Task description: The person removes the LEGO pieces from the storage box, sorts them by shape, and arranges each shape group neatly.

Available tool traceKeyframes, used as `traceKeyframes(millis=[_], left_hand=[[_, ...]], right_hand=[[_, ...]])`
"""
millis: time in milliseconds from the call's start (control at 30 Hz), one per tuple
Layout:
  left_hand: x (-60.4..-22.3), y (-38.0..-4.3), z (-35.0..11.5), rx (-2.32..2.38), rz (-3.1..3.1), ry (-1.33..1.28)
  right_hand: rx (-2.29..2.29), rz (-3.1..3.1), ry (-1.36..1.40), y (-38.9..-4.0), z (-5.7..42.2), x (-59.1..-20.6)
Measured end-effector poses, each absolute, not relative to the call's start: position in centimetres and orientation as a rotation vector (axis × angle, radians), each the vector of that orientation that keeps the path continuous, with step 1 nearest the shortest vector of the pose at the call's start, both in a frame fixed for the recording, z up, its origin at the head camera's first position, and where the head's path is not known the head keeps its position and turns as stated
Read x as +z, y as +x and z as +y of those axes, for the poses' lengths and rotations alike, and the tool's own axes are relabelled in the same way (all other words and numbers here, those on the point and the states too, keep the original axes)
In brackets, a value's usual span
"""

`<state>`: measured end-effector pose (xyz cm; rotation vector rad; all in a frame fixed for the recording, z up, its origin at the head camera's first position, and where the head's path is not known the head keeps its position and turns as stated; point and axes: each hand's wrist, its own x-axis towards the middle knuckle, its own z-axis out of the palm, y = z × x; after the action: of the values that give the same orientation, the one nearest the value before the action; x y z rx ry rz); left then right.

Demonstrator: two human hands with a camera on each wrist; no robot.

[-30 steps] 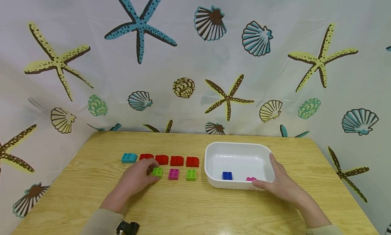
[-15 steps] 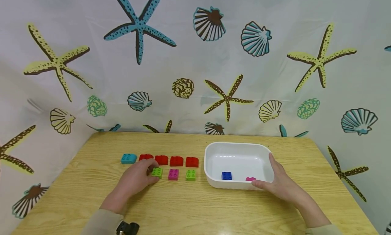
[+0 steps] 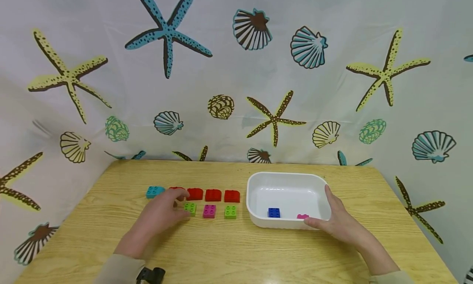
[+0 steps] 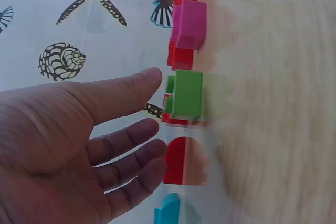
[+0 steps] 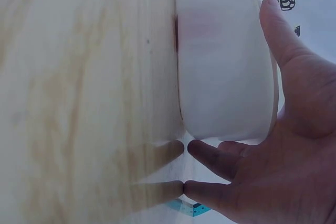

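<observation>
My left hand [image 3: 162, 210] is beside a lime green toy building block [image 3: 190, 209], its fingers loosely bent and holding nothing. In the left wrist view, a gap shows between the thumb and the green block [image 4: 187, 94]. My right hand [image 3: 343, 222] rests around the near right corner of a white plastic bin [image 3: 264, 222], thumb along the front rim and straight fingers against the right end. Inside the bin lie a blue block [image 3: 274, 212] and a pink block [image 3: 302, 216], partly hidden by the front wall.
A magenta block [image 3: 209, 211] and another green block [image 3: 230, 212] continue the front row. Behind stand several red round-topped blocks [image 3: 213, 195], one partly hidden by my left hand, and a light blue block [image 3: 155, 191]. A patterned curtain [image 3: 221, 70] borders the wooden table [image 3: 236, 255].
My left hand has let go of the green block and drawn slightly left, its fingers spreading. The block stays in place. My right hand keeps its position on the bin.
</observation>
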<state>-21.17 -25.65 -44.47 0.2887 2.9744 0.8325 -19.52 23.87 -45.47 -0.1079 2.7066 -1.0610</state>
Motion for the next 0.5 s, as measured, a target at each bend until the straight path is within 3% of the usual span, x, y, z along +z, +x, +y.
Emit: traceKeyframes(millis=[500], left_hand=[[-40.8, -20.9, -21.9, 0.762, 3.039, 0.427]], right_hand=[[-1.103, 2.699, -0.124, -19.5, 24.0, -45.5]])
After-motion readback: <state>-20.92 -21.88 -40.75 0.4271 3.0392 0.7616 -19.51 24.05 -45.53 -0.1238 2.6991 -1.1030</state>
